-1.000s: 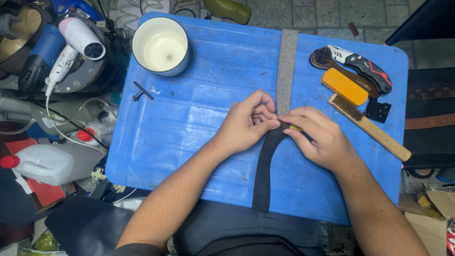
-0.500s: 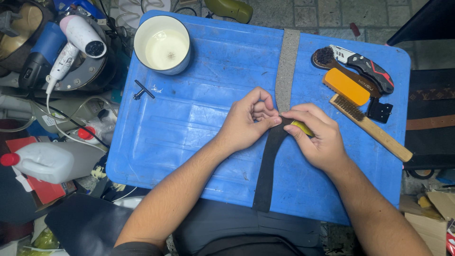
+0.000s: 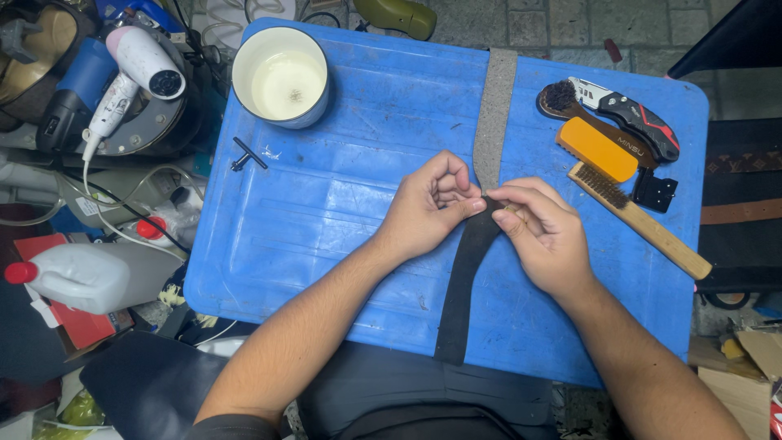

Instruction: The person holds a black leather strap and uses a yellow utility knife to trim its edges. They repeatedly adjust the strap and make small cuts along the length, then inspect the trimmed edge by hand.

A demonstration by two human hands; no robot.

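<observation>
A long strap [image 3: 461,285] lies lengthwise across a blue plastic lid [image 3: 342,212], grey at its far end [image 3: 494,114] and black toward me. My left hand [image 3: 428,208] pinches the strap where grey meets black. My right hand [image 3: 542,232] pinches the same spot from the other side, fingertips against the left hand's. A small object seems tucked under the right fingers, too hidden to identify.
A white bowl [image 3: 281,85] sits at the lid's far left, a small black key-like tool [image 3: 247,154] near it. Right: a wooden brush [image 3: 639,220], orange block [image 3: 596,149], utility knife [image 3: 627,114]. Off the left edge: hair dryer [image 3: 134,73], white jug [image 3: 85,277].
My hands have stayed on the strap; the right fingers have curled closer over the pinch point, and the yellowish bit seen in them earlier is now mostly covered.
</observation>
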